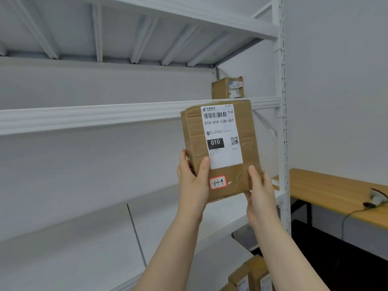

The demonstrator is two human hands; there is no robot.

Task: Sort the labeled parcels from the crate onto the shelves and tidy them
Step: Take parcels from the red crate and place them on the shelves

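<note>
I hold a brown cardboard parcel (247,131) upright in front of the white shelving unit (105,116). It carries a white shipping label reading 010-010-L30-551 and a small red-bordered sticker with handwriting near its bottom. My left hand (192,179) grips its lower left edge, thumb on the front face. My right hand (261,192) grips the lower right corner. The parcel's top reaches the front rail of the upper shelf.
Another small brown parcel (227,88) stands at the right end of the upper shelf, against the back corner. Two labelled parcels (249,274) sit on a lower shelf at the bottom. A wooden bench (336,192) with a cabled device (376,199) runs along the right wall.
</note>
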